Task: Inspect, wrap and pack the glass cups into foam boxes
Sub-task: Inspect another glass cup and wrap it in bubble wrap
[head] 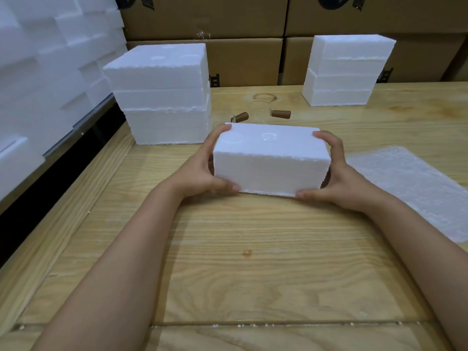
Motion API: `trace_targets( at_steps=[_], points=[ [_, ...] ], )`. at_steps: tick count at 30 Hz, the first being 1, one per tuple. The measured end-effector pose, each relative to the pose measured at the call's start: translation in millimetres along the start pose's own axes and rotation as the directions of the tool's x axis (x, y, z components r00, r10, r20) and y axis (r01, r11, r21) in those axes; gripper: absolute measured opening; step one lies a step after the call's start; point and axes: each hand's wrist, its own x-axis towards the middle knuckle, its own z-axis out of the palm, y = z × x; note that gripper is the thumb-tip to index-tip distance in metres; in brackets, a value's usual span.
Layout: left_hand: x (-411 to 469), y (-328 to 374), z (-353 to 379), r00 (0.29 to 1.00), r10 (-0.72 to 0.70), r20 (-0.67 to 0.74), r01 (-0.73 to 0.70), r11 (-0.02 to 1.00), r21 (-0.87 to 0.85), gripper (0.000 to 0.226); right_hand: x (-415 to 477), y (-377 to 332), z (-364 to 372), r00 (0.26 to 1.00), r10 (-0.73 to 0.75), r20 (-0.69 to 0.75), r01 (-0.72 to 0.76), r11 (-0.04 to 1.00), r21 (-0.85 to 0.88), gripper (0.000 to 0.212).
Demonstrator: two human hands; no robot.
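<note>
"While the person is gripping that foam box (271, 163), are the hands touching each other?"

"No, they are working apart. The left hand (202, 171) is clasping the box's left end and the right hand (339, 178) its right end, fingers curling over the top edge and thumbs pressing low on the near face."

"Is the box sitting on the table (228, 262)?"

"It is sitting on it or hovering just above; I cannot tell which. Its lid is lying shut."

"And the glass cups?"

"One clear glass cup (259, 111) is standing just behind the box, with two brown stubs (281, 114) lying on either side of it."

"What else is lying around?"

"A sheet of bubble wrap (410, 188) is lying to the box's right. A stack of foam boxes (162, 97) is standing behind it to the left, another stack (347, 72) farther behind to the right, and cardboard cartons (240, 59) are standing beyond those."
</note>
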Motion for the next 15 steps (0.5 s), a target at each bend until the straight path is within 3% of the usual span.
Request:
trace_targets(
  at_steps=[8, 15],
  points=[
    [-2, 13, 3, 0.997, -0.011, -0.075, 0.0, 0.99, -0.139, 0.089, 7, -16, -3, 0.994, 0.031, -0.108, -0.011, 0.983, 0.184, 0.073],
    [0, 18, 5, 0.999, -0.015, -0.048, 0.003, 0.97, -0.242, 0.078, 14, -11, -6, 0.995, 0.061, -0.082, -0.038, 0.964, 0.261, 0.072]
  ],
)
